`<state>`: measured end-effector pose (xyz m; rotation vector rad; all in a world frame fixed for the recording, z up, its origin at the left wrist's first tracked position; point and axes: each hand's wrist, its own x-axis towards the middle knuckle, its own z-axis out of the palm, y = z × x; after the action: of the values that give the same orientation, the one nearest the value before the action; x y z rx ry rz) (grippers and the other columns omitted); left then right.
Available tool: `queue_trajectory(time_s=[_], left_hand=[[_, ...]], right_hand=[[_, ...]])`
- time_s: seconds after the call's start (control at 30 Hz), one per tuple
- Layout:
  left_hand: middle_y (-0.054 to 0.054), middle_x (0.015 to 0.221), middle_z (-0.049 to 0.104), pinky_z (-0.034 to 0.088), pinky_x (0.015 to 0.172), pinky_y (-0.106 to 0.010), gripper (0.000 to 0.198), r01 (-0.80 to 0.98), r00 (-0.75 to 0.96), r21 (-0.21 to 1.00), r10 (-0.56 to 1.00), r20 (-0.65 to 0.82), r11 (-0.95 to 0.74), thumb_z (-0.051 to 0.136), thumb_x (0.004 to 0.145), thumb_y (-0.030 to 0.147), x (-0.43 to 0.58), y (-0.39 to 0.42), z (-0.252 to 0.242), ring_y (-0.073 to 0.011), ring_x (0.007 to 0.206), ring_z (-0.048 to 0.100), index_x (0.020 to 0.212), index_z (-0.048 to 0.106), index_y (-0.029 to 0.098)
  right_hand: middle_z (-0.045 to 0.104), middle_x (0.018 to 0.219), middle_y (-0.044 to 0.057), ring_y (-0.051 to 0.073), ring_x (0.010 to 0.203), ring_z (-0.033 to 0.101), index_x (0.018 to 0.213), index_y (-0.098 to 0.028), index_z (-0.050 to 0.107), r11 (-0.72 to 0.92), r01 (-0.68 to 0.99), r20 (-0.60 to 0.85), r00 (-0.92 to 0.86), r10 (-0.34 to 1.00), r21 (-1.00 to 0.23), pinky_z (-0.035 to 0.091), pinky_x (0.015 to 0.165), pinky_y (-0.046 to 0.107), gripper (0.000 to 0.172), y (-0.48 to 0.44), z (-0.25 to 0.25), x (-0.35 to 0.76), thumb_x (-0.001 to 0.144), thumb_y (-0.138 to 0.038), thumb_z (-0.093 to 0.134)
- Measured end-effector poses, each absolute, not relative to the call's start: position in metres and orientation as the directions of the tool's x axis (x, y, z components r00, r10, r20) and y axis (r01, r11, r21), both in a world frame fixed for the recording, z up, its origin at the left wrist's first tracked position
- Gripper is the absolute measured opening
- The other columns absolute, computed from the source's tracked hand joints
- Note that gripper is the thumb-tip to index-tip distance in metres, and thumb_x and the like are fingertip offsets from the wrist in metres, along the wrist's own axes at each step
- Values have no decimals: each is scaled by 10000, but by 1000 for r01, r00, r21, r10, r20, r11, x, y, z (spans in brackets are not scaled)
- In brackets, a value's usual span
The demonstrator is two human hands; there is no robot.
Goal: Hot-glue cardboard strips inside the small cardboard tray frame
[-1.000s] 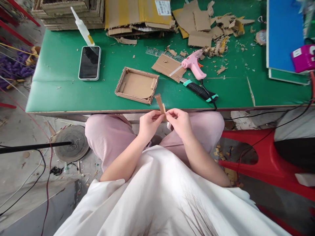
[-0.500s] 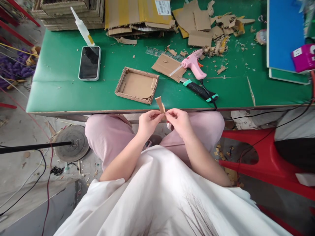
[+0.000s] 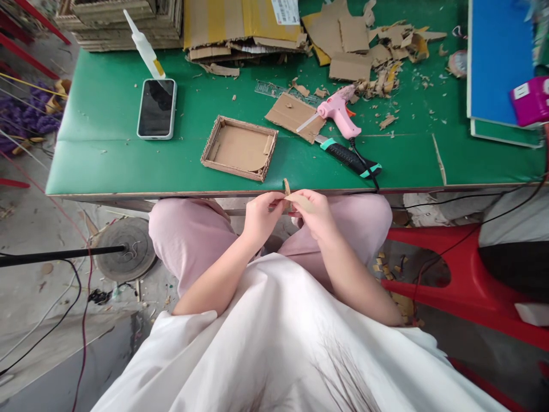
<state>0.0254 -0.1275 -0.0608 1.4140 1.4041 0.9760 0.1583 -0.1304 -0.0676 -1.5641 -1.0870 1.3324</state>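
Between my hands, just off the table's front edge, is a narrow strip of cardboard [image 3: 287,185]. My left hand [image 3: 265,213] pinches it from the left with thumb and fingertips. From the right, my right hand [image 3: 312,210] has its fingers closed on the same strip, and they hide most of it. Only its upper end sticks out above the fingertips. On the table beyond lies a shallow rectangular cardboard tray [image 3: 240,147] with raised corrugated walls; a small strip rests inside by its right wall.
Right of the tray lie a pink glue gun [image 3: 338,114], a cardboard piece [image 3: 291,117] and a black-and-teal utility knife [image 3: 349,157]. A phone [image 3: 156,109] and a white nozzle bottle [image 3: 146,51] are at left. Cardboard scraps [image 3: 386,63] cover the back; a red chair [image 3: 467,269] stands right.
The cardboard strip has turned between my fingers, so its broad face no longer shows and less of it sticks out. Both hands stay close together in nearly the same place.
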Motion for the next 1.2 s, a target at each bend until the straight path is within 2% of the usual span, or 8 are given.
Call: queue_trajectory(time_s=[0.1,0.2,0.43,0.73,0.87,1.0,1.1,1.2], left_hand=[[-6,707,714,508,635,-217,107,246,73,965,992,-106,85,651,738,276,23,-125,-64,-130,646,660,756,691,179],[-11,695,710,510,633,-219,149,215,73,970,988,-135,116,650,729,316,22,-124,-67,-129,644,660,736,676,168],[-12,692,700,513,618,-210,155,181,79,974,985,-151,135,642,713,317,24,-124,-67,-120,630,653,734,653,164],[17,648,647,468,576,-195,109,238,67,968,993,-93,75,610,729,279,25,-126,-64,-91,574,587,707,610,172],[13,688,624,454,627,-205,30,276,59,961,998,3,-19,598,700,183,27,-127,-62,-94,628,556,670,591,183],[1,709,620,448,719,-227,67,275,68,959,997,48,-65,592,685,135,27,-127,-62,-110,706,553,644,595,189],[3,705,629,450,649,-217,37,233,74,972,997,17,-34,595,715,187,27,-126,-65,-101,649,553,678,596,184],[7,664,634,455,565,-200,133,166,89,986,995,-44,29,595,753,301,26,-125,-67,-93,580,566,719,599,173]], right_hand=[[558,617,-26,106,555,520,708,-195,596,-294,123,-285,85,955,-948,520,571,271,280,-130,-68,160,690,-475,591],[583,636,-15,111,580,532,715,-194,608,-260,160,-250,77,965,-952,513,581,264,250,-130,-67,162,711,-443,580],[629,696,7,140,660,583,718,-197,623,-208,262,-194,79,978,-942,512,636,281,204,-133,-63,162,724,-396,581],[610,632,-12,148,650,591,674,-202,599,-208,341,-184,102,978,-917,474,685,289,129,-133,-51,160,688,-327,575],[592,619,-16,141,631,567,657,-204,588,-234,289,-215,94,972,-928,485,679,296,125,-132,-54,160,661,-329,589],[586,632,-11,126,585,562,653,-200,554,-303,146,-303,26,953,-942,539,621,314,215,-130,-61,158,646,-414,572],[579,622,-10,122,578,564,671,-195,556,-340,87,-340,15,940,-936,557,589,312,265,-130,-62,158,642,-458,572],[611,660,4,129,623,588,715,-190,594,-335,90,-334,29,942,-938,554,579,288,279,-131,-60,159,661,-463,578]])
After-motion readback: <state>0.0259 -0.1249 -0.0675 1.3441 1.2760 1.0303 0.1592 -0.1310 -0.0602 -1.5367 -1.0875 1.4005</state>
